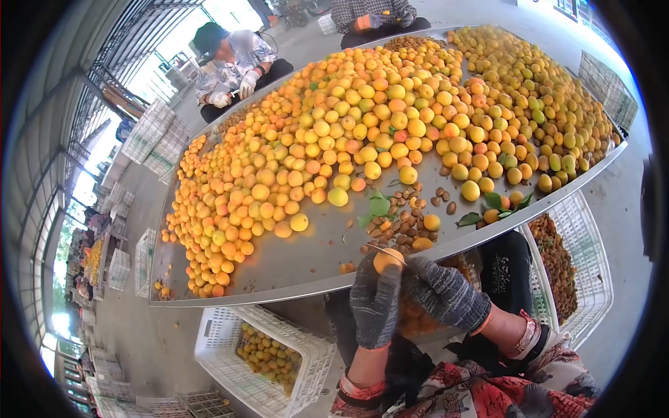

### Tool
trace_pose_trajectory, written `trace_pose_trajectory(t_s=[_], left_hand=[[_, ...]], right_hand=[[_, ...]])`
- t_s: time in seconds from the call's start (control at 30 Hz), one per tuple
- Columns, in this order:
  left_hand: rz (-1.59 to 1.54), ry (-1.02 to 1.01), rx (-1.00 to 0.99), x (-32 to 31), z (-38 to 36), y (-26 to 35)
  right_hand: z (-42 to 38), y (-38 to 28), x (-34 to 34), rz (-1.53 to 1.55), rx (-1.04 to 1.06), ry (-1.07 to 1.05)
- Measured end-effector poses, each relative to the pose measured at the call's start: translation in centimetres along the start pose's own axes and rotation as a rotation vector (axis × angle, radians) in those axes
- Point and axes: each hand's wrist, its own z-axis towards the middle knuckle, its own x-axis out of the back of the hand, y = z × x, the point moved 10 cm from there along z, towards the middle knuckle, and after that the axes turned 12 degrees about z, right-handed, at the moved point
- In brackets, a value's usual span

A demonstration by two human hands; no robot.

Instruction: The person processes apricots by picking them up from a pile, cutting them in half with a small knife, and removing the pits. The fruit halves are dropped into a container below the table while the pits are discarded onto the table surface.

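No readable text, label, brand, number or sign in view; pale marks [503, 268] on dark cloth [519, 259] at near right too small and blurred to make out

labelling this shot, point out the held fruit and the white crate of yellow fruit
Held fruit [384, 262]: head view, on its exposed skin.
White crate [315, 369]: head view, on its outer side wall.

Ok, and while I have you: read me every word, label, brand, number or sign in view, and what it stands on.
No readable text anywhere in view.
Dark cloth near the right hand: small white marks, too small to tell pattern from lettering.
Left crate and right crate: none readable.
Metal table: none readable.
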Motion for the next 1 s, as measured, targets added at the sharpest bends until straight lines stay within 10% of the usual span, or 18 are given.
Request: trace_pose_trajectory(t_s=[0.13, 0.2, 0.27, 0.33, 0.47, 0.57, 0.63, 0.83, 1.0], left_hand=[[-0.029, -0.039, 0.015, -0.6, 0.2, -0.7], [0.118, -0.03, 0.002, -0.5, 0.5, -1.7], [-0.023, -0.031, -0.054, -0.4, 0.5, -2.3], [-0.038, -0.045, -0.063, -0.7, 0.6, -3.2], [-0.116, 0.028, 0.061, -0.7, 0.5, -2.9], [-0.049, 0.103, 0.148, 0.5, 0.6, -5.8], [-0.008, 0.127, 0.139, 1.0, 0.5, -6.0], [-0.003, 0.033, 0.141, 0.2, 0.6, -4.1], [-0.092, 0.013, 0.098, 0.1, 0.5, -3.9]], right_hand=[[-0.6, 1.4, -0.7, -0.284, 0.056, -0.142], [-1.0, -1.7, -2.1, -0.783, 0.426, -0.239], [0.0, -2.4, -0.7, -0.232, 0.276, -0.183], [-0.2, 2.0, -0.4, 0.504, -0.48, -0.044], [0.5, 1.8, -0.9, 0.149, -0.246, -0.118], [-0.3, 4.1, -1.5, 0.422, -0.487, -0.059], [-0.1, -0.3, -3.2, -0.717, 0.243, -0.275], [0.4, 2.1, -2.6, -0.364, -0.219, -0.204], [-0.2, 2.2, -2.6, -0.283, 0.117, -0.176]])
